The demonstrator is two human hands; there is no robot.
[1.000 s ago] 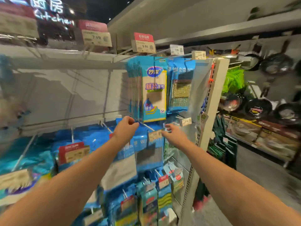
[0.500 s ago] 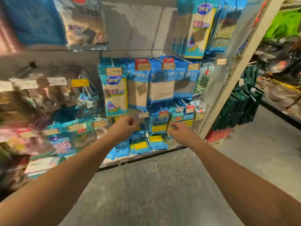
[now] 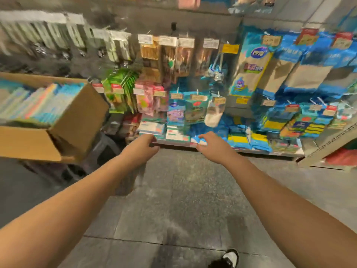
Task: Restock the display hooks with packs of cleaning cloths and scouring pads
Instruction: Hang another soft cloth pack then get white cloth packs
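Head view, between two hangings. Both arms reach forward over the grey floor (image 3: 173, 200). The left hand (image 3: 142, 147) and right hand (image 3: 209, 145) are apart from each other, each with fingers loosely curled and nothing held; neither touches any pack.

Change since a second ago: the hands were raised at an upper hook, by the front of a hanging blue cloth pack. Half a second ago they had dropped toward the lower rows. Now they hang low, and the view has swung left, bringing an open cardboard box (image 3: 63, 120) into sight.

The box lies to the left of the left hand and somewhat above it, well apart, with rows of packs (image 3: 34, 101) standing on edge inside; blur hides their print. The display hooks (image 3: 197, 91) carrying cleaning cloths (image 3: 251, 70) and the yellow scouring pads (image 3: 274, 124) stand beyond and to the right of the right hand.

Reading: one placement appears finished, and the person is probably turning to the box for fresh stock. The left hand is the nearer one to it.
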